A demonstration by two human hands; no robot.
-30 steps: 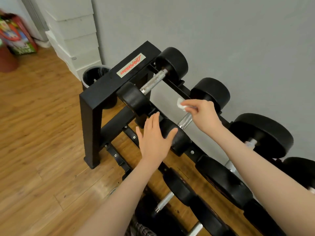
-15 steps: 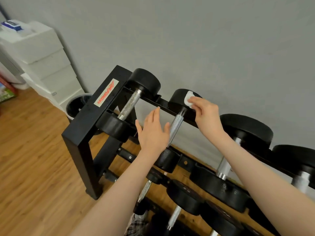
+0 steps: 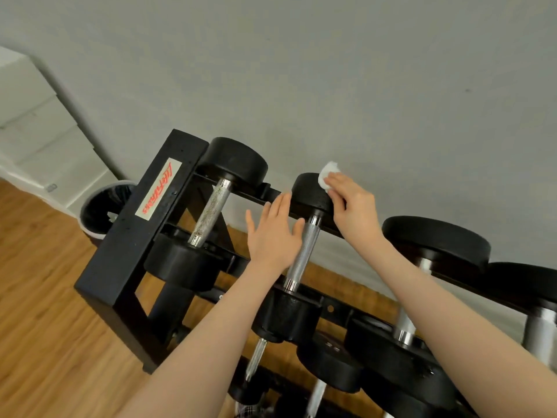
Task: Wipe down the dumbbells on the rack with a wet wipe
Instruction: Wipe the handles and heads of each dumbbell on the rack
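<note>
A black rack [image 3: 126,254] carries several black dumbbells with knurled steel handles. My right hand [image 3: 352,206] presses a small white wet wipe [image 3: 327,173] against the far head [image 3: 310,191] of the second dumbbell from the left. My left hand [image 3: 272,236] is flat with straight fingers, just left of that dumbbell's steel handle [image 3: 303,251], its thumb touching the handle. The dumbbell's near head [image 3: 289,315] sits on the front rail. The first dumbbell [image 3: 211,212] lies to the left by the rack's end frame.
Larger dumbbells [image 3: 434,245] fill the rack to the right, and more lie on the lower tier [image 3: 328,360]. A lined bin [image 3: 102,206] stands behind the rack's left end, next to white drawers [image 3: 39,140]. A grey wall is close behind; wood floor [image 3: 45,327] lies to the left.
My right hand moved the wipe from the dumbbell's handle up to its far head. My left hand shifted from the near head to beside the handle. The camera tilted up.
</note>
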